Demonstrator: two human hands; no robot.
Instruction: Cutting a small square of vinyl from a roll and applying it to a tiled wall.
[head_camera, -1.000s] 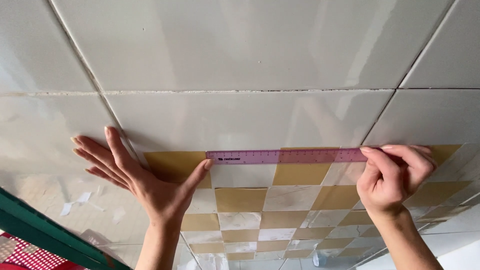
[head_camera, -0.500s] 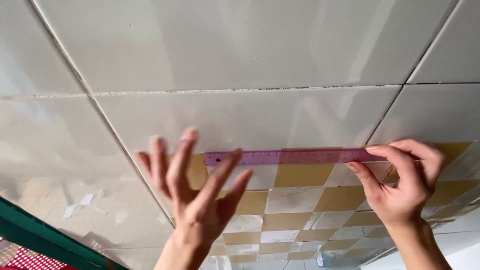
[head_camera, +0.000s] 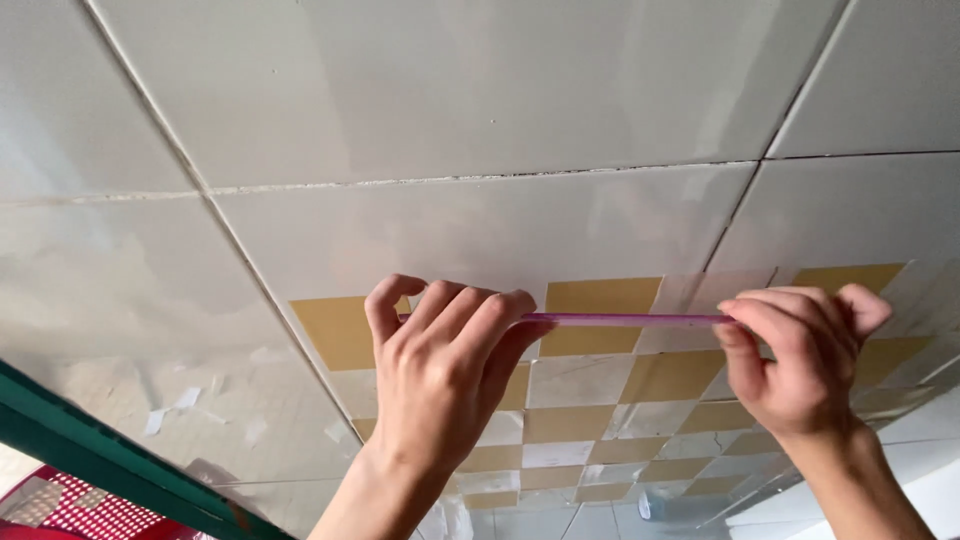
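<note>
Left hand (head_camera: 445, 370) and right hand (head_camera: 800, 355) pinch purple ruler (head_camera: 630, 319) ends, edge-on against checkered tile wall (head_camera: 600, 400); no mark visible.

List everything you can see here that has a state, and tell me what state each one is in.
purple ruler: held edge-on against the tiles, gripped at both ends
left hand: fingers curled over the ruler's left end
right hand: pinching the ruler's right end
checkered wall sticker: stuck on the lower tiles, upper tiles bare
</note>
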